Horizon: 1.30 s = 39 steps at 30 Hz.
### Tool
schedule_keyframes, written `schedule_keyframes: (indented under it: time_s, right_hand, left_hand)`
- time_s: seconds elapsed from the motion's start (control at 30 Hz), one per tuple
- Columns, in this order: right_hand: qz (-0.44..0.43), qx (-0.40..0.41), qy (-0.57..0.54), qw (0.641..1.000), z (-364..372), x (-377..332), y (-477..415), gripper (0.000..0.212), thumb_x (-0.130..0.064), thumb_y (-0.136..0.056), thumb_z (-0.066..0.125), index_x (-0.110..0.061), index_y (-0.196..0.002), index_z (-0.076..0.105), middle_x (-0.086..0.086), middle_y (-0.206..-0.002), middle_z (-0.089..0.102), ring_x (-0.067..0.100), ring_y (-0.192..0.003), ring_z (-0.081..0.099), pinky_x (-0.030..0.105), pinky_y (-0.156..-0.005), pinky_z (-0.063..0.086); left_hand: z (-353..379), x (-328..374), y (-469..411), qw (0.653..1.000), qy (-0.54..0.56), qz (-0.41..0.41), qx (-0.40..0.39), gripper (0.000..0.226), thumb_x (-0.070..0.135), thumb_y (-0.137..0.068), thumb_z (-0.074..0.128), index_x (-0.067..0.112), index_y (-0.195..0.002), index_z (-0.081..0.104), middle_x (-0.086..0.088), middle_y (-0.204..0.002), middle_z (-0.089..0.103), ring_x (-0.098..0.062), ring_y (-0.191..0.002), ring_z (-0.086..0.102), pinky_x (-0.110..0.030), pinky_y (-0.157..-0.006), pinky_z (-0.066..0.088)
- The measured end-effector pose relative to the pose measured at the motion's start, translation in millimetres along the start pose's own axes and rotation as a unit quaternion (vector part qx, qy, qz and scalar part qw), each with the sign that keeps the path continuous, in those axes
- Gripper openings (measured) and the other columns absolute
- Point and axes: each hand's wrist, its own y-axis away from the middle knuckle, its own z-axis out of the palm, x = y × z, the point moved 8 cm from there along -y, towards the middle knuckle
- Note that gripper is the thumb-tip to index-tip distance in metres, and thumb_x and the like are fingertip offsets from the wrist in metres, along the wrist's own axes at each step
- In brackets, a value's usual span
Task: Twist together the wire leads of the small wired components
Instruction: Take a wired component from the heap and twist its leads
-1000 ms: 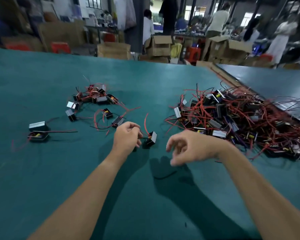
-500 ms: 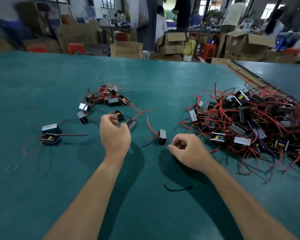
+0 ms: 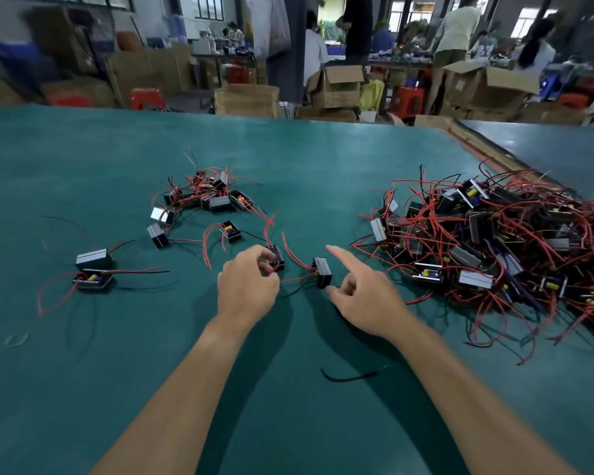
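Two small black components lie side by side on the green table (image 3: 83, 389), trailing red and black leads. My left hand (image 3: 247, 289) has its fingers curled and pinches the left component (image 3: 277, 258) between thumb and forefinger. The right component (image 3: 323, 271) stands just beyond my right hand (image 3: 364, 296), whose forefinger points forward above it while the thumb lies close beside it. That hand holds nothing. A red lead (image 3: 297, 278) runs between the two components.
A big tangled pile of components (image 3: 494, 241) fills the right. A smaller cluster (image 3: 213, 197) lies back left, with loose ones (image 3: 230, 231) and a pair (image 3: 95, 269) far left. A stray black wire (image 3: 350, 376) lies between my forearms. People and cartons stand beyond the table.
My left hand has moved right and taken hold of the left component. My right hand has uncurled from a fist, with the forefinger now stretched over the right component.
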Motion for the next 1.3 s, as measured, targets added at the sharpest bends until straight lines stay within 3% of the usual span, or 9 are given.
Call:
schedule_keyframes:
  time_s: [0.1,0.23,0.37,0.53,0.73,0.83,1.03,1.17,1.3]
  right_hand:
    - [-0.012,-0.011,0.065,0.998,2.9,-6.0,-0.8,0.055,-0.039,-0.089,0.061,-0.05,-0.139,0.039,-0.011,-0.066,0.06,0.007,-0.069,0.058,0.03,-0.071,0.048]
    - [-0.022,0.013,0.033,0.999,0.2,-4.4,3.3,0.046,-0.034,-0.086,0.064,-0.043,-0.13,0.053,-0.01,-0.062,0.062,0.005,-0.062,0.056,0.025,-0.065,0.046]
    - [-0.031,0.072,0.039,0.996,-8.7,-4.1,4.5,0.037,-0.031,-0.08,0.07,-0.037,-0.116,0.063,-0.013,-0.062,0.061,0.004,-0.063,0.055,0.024,-0.062,0.042]
    - [-0.07,0.14,0.117,0.981,-13.4,-19.6,4.9,0.038,-0.033,-0.08,0.069,-0.032,-0.118,0.065,-0.005,-0.098,0.048,0.021,-0.079,0.056,0.032,-0.07,0.048]
    - [-0.078,0.096,0.157,0.98,-1.9,-17.7,2.2,0.04,-0.008,-0.08,0.055,-0.027,-0.112,0.069,0.004,-0.134,0.044,0.026,-0.116,0.049,0.04,-0.085,0.051]
    - [-0.064,0.08,0.171,0.98,-2.6,-12.8,-0.5,0.038,-0.004,-0.08,0.053,-0.025,-0.106,0.072,-0.001,-0.14,0.044,0.024,-0.122,0.043,0.04,-0.088,0.049]
    - [-0.044,0.081,0.161,0.983,-3.8,-9.3,-0.9,0.014,-0.018,-0.091,0.06,-0.024,-0.094,0.072,-0.002,-0.141,0.041,0.022,-0.125,0.04,0.037,-0.087,0.046]
    - [-0.044,0.078,0.158,0.983,-3.5,-8.4,-1.5,0.012,-0.02,-0.091,0.061,-0.025,-0.094,0.072,-0.001,-0.141,0.04,0.022,-0.122,0.041,0.037,-0.09,0.045]
    - [-0.058,0.094,0.111,0.988,-5.6,-6.2,-1.0,0.004,-0.019,-0.088,0.068,-0.023,-0.089,0.069,-0.002,-0.13,0.047,0.019,-0.118,0.045,0.03,-0.089,0.039]
  left_hand:
    - [7.0,6.8,4.3,1.0,0.016,0.017,-0.014,0.021,0.011,-0.073,0.065,0.029,-0.083,0.068,0.018,-0.066,0.064,-0.012,-0.068,0.061,-0.032,-0.076,0.054]
    - [9.4,9.1,6.1,0.997,0.065,0.032,-0.023,0.019,0.01,-0.073,0.068,0.027,-0.082,0.071,0.015,-0.068,0.067,-0.011,-0.066,0.063,-0.028,-0.07,0.054]
    - [12.8,11.4,4.5,0.989,0.138,0.021,-0.057,0.036,-0.002,-0.073,0.064,0.031,-0.084,0.066,0.009,-0.075,0.071,-0.007,-0.069,0.065,-0.013,-0.065,0.049]
    - [14.4,14.1,4.3,0.971,0.217,-0.004,-0.099,0.059,-0.023,-0.071,0.044,0.022,-0.104,0.062,0.006,-0.098,0.068,-0.005,-0.094,0.064,-0.013,-0.078,0.05]
    - [14.6,13.8,4.1,0.966,0.221,-0.015,-0.135,0.071,-0.025,-0.073,0.036,0.027,-0.115,0.059,0.011,-0.112,0.063,-0.009,-0.074,0.062,-0.021,-0.059,0.047]
    - [2.2,15.8,1.7,0.978,0.197,0.009,-0.072,0.071,-0.023,-0.07,0.039,0.04,-0.097,0.058,0.014,-0.111,0.061,-0.012,-0.081,0.062,-0.028,-0.055,0.051]
    - [-1.7,6.2,1.2,0.996,0.063,0.009,-0.058,0.057,-0.012,-0.066,0.046,0.03,-0.101,0.062,0.014,-0.095,0.064,-0.008,-0.077,0.055,-0.023,-0.066,0.046]
    - [11.4,7.0,7.0,0.993,0.056,-0.001,-0.108,0.025,0.006,-0.078,0.06,0.029,-0.086,0.066,0.013,-0.08,0.068,-0.004,-0.071,0.059,-0.018,-0.068,0.048]
    - [14.5,10.0,10.2,0.989,0.065,0.018,-0.128,0.02,0.01,-0.074,0.069,0.027,-0.084,0.07,0.011,-0.077,0.07,0.002,-0.073,0.064,-0.01,-0.068,0.047]
